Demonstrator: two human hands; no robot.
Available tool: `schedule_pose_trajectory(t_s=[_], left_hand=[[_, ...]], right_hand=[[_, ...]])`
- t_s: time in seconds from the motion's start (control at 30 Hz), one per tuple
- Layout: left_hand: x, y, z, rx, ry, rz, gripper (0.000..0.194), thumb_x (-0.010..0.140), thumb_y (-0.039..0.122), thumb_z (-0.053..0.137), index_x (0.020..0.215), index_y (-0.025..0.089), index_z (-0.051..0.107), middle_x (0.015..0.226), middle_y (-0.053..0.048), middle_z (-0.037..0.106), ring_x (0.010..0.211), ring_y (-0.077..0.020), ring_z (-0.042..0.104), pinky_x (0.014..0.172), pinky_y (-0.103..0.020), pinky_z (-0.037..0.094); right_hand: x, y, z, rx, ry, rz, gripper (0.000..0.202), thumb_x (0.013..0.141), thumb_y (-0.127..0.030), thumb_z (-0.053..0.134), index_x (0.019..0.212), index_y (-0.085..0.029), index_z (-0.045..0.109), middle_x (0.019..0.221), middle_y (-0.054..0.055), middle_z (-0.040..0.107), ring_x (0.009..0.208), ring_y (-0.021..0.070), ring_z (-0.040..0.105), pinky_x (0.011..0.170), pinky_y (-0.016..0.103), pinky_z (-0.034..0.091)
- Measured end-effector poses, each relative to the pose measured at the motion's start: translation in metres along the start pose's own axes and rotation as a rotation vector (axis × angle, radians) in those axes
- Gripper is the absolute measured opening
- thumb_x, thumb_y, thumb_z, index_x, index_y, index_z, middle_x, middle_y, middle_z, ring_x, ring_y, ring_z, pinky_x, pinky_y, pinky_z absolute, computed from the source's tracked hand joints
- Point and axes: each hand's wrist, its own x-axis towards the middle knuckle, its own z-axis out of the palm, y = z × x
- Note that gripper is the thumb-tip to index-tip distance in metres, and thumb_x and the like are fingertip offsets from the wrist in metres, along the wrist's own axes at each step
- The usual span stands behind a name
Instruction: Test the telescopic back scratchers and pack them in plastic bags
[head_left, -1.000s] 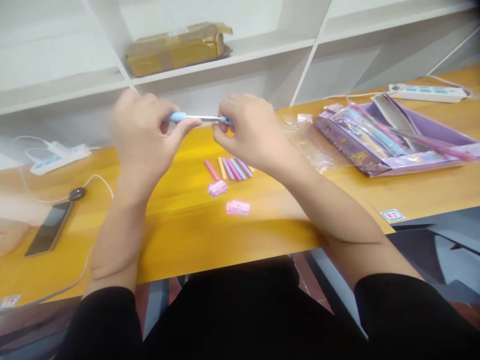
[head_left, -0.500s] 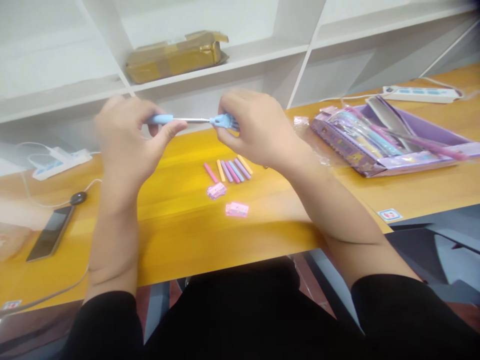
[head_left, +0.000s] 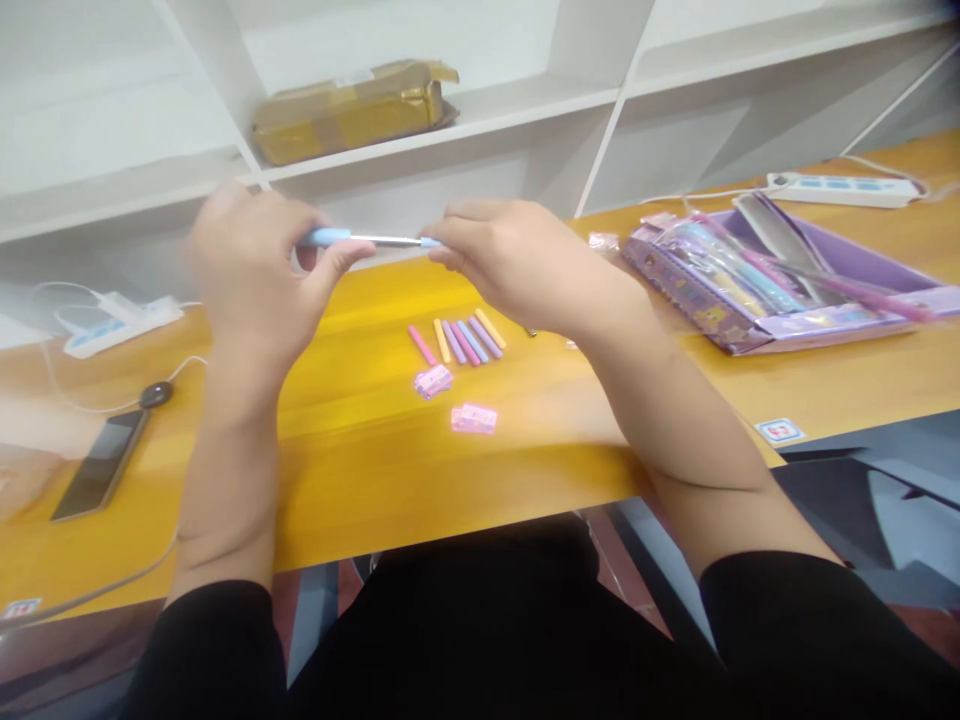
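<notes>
Held level between my hands above the table is a telescopic back scratcher (head_left: 384, 240) with a light blue handle and a thin metal rod. My left hand (head_left: 251, 265) is closed round its blue handle, thumb laid along it. At the other end, my right hand (head_left: 532, 260) pinches the blue head, which is mostly hidden behind the fingers. Below, several coloured sticks (head_left: 469, 340) in pink, yellow, purple and blue lie side by side. Nearer me are a small pile of pink cards (head_left: 433, 380) and another pink card stack (head_left: 474, 419).
A purple display box (head_left: 720, 320) of wrapped items stands at the right. A phone (head_left: 101, 465) and a power strip (head_left: 124, 325) lie left, with another power strip (head_left: 844, 189) at far right. A taped box (head_left: 349, 115) sits on the shelf.
My right hand has turned and closed further over the blue head, hiding its finger-like prongs. The left hand stays nearly in place on the handle.
</notes>
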Motion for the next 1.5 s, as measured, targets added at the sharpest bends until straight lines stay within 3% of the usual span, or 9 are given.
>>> schedule_pose_trajectory(t_s=[0.17, 0.23, 0.4, 0.77, 0.87, 1.0, 1.23, 1.4, 1.5], left_hand=[[0.0, 0.002, 0.007, 0.022, 0.074, 0.073, 0.062, 0.092, 0.092, 0.073, 0.08, 0.032, 0.064, 0.081, -0.009, 0.064, 0.094, -0.0349, 0.056, 0.102, -0.059, 0.039], [0.0, 0.003, 0.007, 0.027, 0.111, 0.097, 0.062, 0.093, 0.091, 0.074, 0.078, 0.031, 0.063, 0.08, -0.008, 0.064, 0.089, -0.0335, 0.054, 0.099, -0.058, 0.04], [0.0, 0.002, 0.001, -0.021, 0.1, 0.09, 0.06, 0.09, 0.089, 0.08, 0.074, 0.034, 0.062, 0.081, -0.008, 0.067, 0.089, -0.0365, 0.056, 0.098, -0.059, 0.039], [0.0, 0.009, -0.008, -0.033, 0.04, -0.005, 0.057, 0.083, 0.091, 0.08, 0.075, 0.037, 0.063, 0.09, -0.007, 0.075, 0.098, -0.0405, 0.063, 0.102, -0.061, 0.038], [-0.005, 0.012, -0.006, -0.112, 0.005, 0.005, 0.057, 0.073, 0.095, 0.084, 0.096, 0.043, 0.078, 0.094, -0.009, 0.076, 0.125, -0.0476, 0.06, 0.102, -0.062, 0.038], [-0.018, 0.024, 0.001, -0.165, -0.013, 0.066, 0.096, 0.061, 0.102, 0.085, 0.139, 0.046, 0.076, 0.107, -0.011, 0.078, 0.156, -0.0484, 0.04, 0.101, -0.062, 0.041], [-0.015, 0.022, 0.011, -0.097, 0.08, 0.09, 0.095, 0.071, 0.099, 0.087, 0.145, 0.04, 0.074, 0.114, -0.011, 0.078, 0.158, -0.0448, 0.036, 0.105, -0.061, 0.04], [0.003, 0.002, 0.017, -0.053, 0.131, 0.078, 0.083, 0.079, 0.096, 0.086, 0.135, 0.035, 0.078, 0.107, -0.011, 0.074, 0.148, -0.0419, 0.042, 0.107, -0.059, 0.039], [0.006, -0.007, 0.011, -0.035, 0.186, 0.025, 0.07, 0.084, 0.1, 0.075, 0.098, 0.032, 0.078, 0.09, -0.009, 0.07, 0.117, -0.0385, 0.056, 0.104, -0.057, 0.04]], right_hand=[[0.001, -0.002, -0.005, -0.084, -0.028, 0.029, 0.032, 0.117, -0.048, 0.041, 0.113, -0.034, 0.07, 0.127, 0.008, 0.077, 0.114, 0.0323, 0.067, 0.096, 0.047, 0.047], [0.002, -0.001, -0.004, -0.03, 0.004, 0.048, 0.028, 0.114, -0.053, 0.048, 0.11, -0.036, 0.07, 0.124, 0.007, 0.077, 0.115, 0.0328, 0.068, 0.095, 0.047, 0.046], [0.004, 0.002, 0.0, 0.157, 0.11, 0.12, 0.029, 0.1, -0.072, 0.064, 0.102, -0.044, 0.071, 0.102, 0.005, 0.078, 0.118, 0.0368, 0.068, 0.093, 0.049, 0.046], [0.003, -0.003, -0.001, 0.075, 0.081, 0.123, 0.027, 0.106, -0.063, 0.054, 0.107, -0.042, 0.071, 0.104, 0.004, 0.08, 0.116, 0.0325, 0.069, 0.089, 0.046, 0.046], [0.004, -0.001, -0.001, 0.077, 0.091, 0.128, 0.027, 0.106, -0.062, 0.054, 0.106, -0.041, 0.071, 0.101, 0.005, 0.078, 0.116, 0.0321, 0.069, 0.09, 0.046, 0.046], [0.007, 0.004, -0.004, 0.034, 0.112, 0.084, 0.032, 0.106, -0.065, 0.05, 0.101, -0.041, 0.07, 0.106, 0.006, 0.081, 0.116, 0.0326, 0.067, 0.094, 0.049, 0.045], [0.006, 0.005, -0.012, 0.13, 0.145, 0.13, 0.037, 0.098, -0.081, 0.058, 0.099, -0.046, 0.068, 0.097, 0.004, 0.08, 0.123, 0.0355, 0.067, 0.092, 0.049, 0.044], [0.006, 0.004, -0.011, 0.131, 0.162, 0.157, 0.041, 0.099, -0.082, 0.057, 0.101, -0.043, 0.068, 0.098, 0.005, 0.08, 0.125, 0.0343, 0.068, 0.093, 0.049, 0.046], [0.007, 0.006, -0.011, 0.128, 0.18, 0.155, 0.04, 0.1, -0.081, 0.057, 0.099, -0.043, 0.068, 0.1, 0.005, 0.08, 0.126, 0.0355, 0.07, 0.093, 0.049, 0.047]])
